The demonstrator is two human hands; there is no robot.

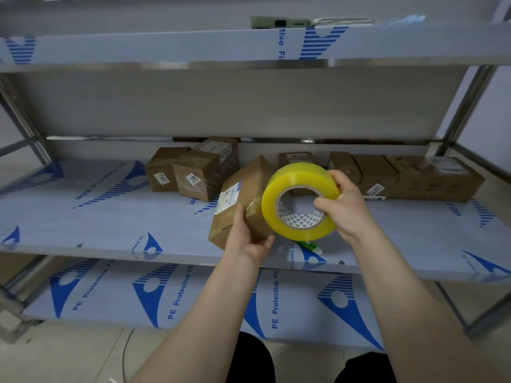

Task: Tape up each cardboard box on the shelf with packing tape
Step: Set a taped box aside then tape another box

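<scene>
Above the front of the middle shelf (110,217), the left hand (246,239) holds one cardboard box (243,186) tilted, with the thumb on its side face and the fingers curled under it. The right hand (345,205) grips a roll of yellow packing tape (298,175), thumb inside the core, and the roll is just against the box. Three boxes (193,172) lie further back to the left, and a row of boxes (401,178) stands to the right. A phone (282,22) lies on the upper shelf.
</scene>
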